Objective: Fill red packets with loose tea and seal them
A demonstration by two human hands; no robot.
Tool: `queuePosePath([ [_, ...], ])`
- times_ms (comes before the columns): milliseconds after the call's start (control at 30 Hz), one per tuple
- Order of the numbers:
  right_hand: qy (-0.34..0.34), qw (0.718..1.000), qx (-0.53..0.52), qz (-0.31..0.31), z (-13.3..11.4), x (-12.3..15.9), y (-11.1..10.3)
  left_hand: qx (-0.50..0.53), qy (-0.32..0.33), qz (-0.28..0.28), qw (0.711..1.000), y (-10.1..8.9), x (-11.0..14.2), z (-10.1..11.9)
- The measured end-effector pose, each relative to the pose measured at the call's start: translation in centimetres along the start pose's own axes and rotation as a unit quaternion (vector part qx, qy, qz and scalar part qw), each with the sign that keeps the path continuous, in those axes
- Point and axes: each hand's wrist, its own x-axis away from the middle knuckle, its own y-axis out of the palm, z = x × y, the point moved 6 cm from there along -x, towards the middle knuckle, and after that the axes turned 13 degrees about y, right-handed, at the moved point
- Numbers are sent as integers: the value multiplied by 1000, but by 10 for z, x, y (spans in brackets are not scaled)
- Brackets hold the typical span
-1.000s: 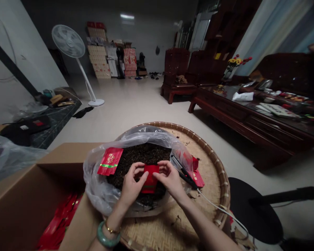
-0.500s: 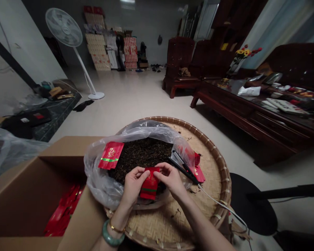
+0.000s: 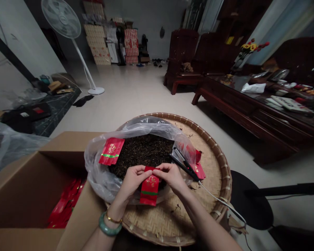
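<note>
Both thumbs and fingers pinch the top edge of a red tea packet (image 3: 149, 190) with a green stripe and gold print. My left hand (image 3: 133, 179) grips its left top corner, and my right hand (image 3: 170, 176) its right one. The packet hangs over the near rim of a clear plastic bag (image 3: 96, 174) full of dark loose tea leaves (image 3: 143, 150). More red packets (image 3: 112, 150) lie on the bag's left side. A black hair straightener (image 3: 184, 165) with a white cord rests at the right of the bag, beside other red packets (image 3: 199, 170).
The bag sits on a round woven bamboo tray (image 3: 211, 153). An open cardboard box (image 3: 75, 212) at left holds many red packets (image 3: 65, 205). A black round stand base (image 3: 251, 205) is at right. Behind are a white fan (image 3: 64, 19) and a dark wooden table (image 3: 240, 104).
My fingers have drawn closer together along the packet's top edge, and more of its front shows below them. The view has shifted slightly.
</note>
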Motion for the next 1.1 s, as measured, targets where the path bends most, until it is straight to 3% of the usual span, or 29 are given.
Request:
queuePosePath([
  [167, 7, 999, 37, -28, -3, 1, 2, -23, -1, 7, 1000, -4, -2, -1],
  [400, -33, 999, 40, 12, -7, -1, -4, 37, -36, -40, 998, 15, 6, -6],
  [600, -89, 989, 114, 41, -14, 0, -12, 64, -82, -10, 995, 22, 8, -15],
  [700, -181, 952, 204, 139, -28, 4, -44, 82, -92, 19, 992, 20, 7, -15],
  [767, -234, 887, 320, 237, -33, 7, -69, 94, -90, 34, 991, 18, 7, -13],
  [800, -238, 858, 375, 260, -32, 5, -79, 98, -88, 39, 991, 17, 7, -13],
  [867, -222, 826, 445, 264, -23, -3, -93, 106, -86, 47, 990, 16, 7, -12],
  [1000, -187, 817, 484, 250, -12, -16, -104, 112, -81, 51, 989, 17, 8, -13],
  [1100, -164, 855, 440, 221, -16, -17, -104, 109, -77, 48, 990, 18, 9, -13],
])
